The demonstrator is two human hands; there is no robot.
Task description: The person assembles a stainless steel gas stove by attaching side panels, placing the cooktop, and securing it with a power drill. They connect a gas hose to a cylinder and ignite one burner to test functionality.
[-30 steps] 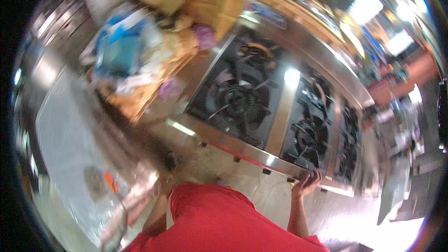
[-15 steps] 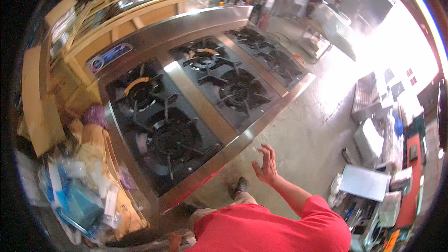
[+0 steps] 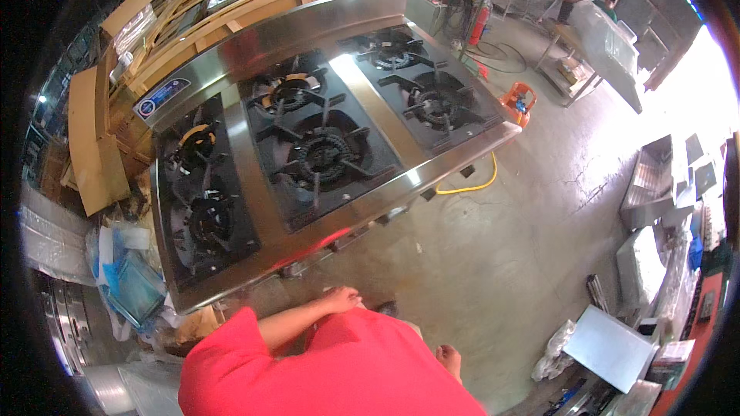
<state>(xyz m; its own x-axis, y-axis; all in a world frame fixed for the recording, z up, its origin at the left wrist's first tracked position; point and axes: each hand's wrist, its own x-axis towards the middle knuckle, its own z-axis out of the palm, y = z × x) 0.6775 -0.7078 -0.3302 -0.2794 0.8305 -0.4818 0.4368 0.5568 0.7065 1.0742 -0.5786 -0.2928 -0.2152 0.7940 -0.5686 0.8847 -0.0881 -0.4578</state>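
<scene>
- We face a wide stove (image 3: 253, 177) of shiny steel with dark panels (image 3: 297, 218) and six round, pronged burners (image 3: 322, 155), standing on the concrete floor (image 3: 493, 262) before us.
- Our left hand (image 3: 339, 300) has fingers bent close together near the red shirt (image 3: 324, 373); we cannot tell whether they pinch anything.
- Our right hand (image 3: 449, 356) is partly hidden, its fingers unreadable.
- Dark, blocky fittings (image 3: 429, 195) jut along the stove's front.

Bright red shirt (image 3: 331, 373) worn; plain, loose fabric seen just beside the left hand (image 3: 339, 299). Short left sleeve (image 3: 222, 343) ended well up the arm from that hand, forearm (image 3: 289, 325) uncovered. Right hand (image 3: 449, 356) also bare. Dark shoe (image 3: 388, 308) partly seen between both hands.
</scene>
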